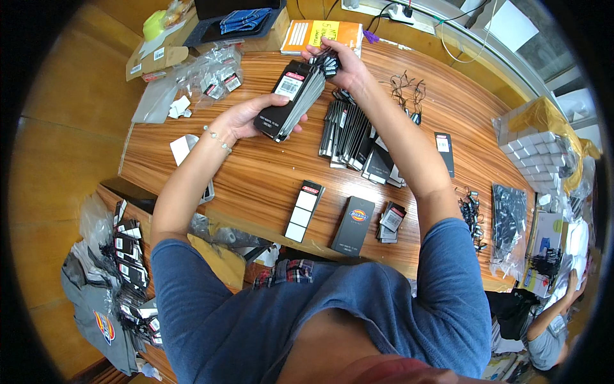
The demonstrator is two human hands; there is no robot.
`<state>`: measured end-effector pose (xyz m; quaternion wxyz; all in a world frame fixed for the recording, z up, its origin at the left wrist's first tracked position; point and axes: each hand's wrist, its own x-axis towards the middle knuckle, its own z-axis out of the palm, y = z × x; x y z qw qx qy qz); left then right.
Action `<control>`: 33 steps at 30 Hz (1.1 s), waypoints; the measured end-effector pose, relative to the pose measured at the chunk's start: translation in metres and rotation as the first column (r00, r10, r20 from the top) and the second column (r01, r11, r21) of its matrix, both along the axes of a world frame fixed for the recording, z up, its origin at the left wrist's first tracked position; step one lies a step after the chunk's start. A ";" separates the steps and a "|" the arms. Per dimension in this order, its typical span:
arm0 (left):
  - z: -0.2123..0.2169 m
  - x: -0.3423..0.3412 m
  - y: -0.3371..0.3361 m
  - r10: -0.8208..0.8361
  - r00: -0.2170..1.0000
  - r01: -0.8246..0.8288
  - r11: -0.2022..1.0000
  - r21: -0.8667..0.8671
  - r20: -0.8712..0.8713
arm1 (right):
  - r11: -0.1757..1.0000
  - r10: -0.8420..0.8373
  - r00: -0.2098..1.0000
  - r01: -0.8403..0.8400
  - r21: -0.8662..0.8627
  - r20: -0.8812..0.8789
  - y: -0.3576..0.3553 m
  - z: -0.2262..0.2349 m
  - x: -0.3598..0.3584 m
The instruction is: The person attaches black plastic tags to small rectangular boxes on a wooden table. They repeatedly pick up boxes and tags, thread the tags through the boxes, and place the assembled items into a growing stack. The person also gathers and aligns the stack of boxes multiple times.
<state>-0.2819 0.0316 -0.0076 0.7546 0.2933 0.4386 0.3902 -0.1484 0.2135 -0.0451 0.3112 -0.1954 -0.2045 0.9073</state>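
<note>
Above the far middle of the wooden table, a thick stack of black hang tags (275, 116) is held at a tilt between my hands. My left hand (246, 115) wraps round its lower end, thumb on the front tag near a white barcode sticker. At the upper end my right hand (348, 67) closes on the bunched black strings (325, 63) of the tags. Just right of the stack lies a fanned row of more black hang tags (345, 134), partly behind my right forearm. Nearer to me are a tag with white stickers (304, 211) and a dark grey tag pile (354, 225).
Small barcode tags (391, 221) and black string coils (470, 214) lie to the right, near a plastic bag of black pieces (509, 221). Clear bags (220, 70) sit at the far left. White boxes (534, 147) are stacked at the right edge. Another person's arm (551, 313) shows lower right.
</note>
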 end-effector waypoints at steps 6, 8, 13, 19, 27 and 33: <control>-0.036 -0.005 -0.009 -0.050 0.999 0.050 0.998 -0.031 -0.011 | 0.983 0.070 0.965 -0.111 0.149 0.253 0.032 -0.016 -0.008; -0.048 -0.005 -0.012 -0.040 0.999 0.039 0.999 -0.021 -0.029 | 0.990 0.060 0.973 -0.087 0.113 0.222 0.029 -0.013 -0.013; -0.064 -0.002 -0.016 -0.002 1.000 0.002 1.000 0.022 -0.010 | 0.954 0.141 0.974 -0.182 0.237 0.180 0.029 0.005 -0.014; -0.068 0.004 -0.016 0.029 0.997 -0.013 0.979 0.205 -0.075 | 0.882 0.310 0.951 -0.293 0.370 0.014 0.032 0.026 -0.018; -0.067 0.015 -0.021 0.125 0.981 -0.057 0.918 0.393 -0.149 | 0.790 0.299 0.949 -0.305 0.533 0.099 -0.017 0.091 -0.015; -0.072 0.017 -0.033 0.211 0.944 -0.131 0.945 0.299 -0.252 | 0.803 0.258 0.951 -0.309 0.510 0.170 -0.031 0.091 -0.018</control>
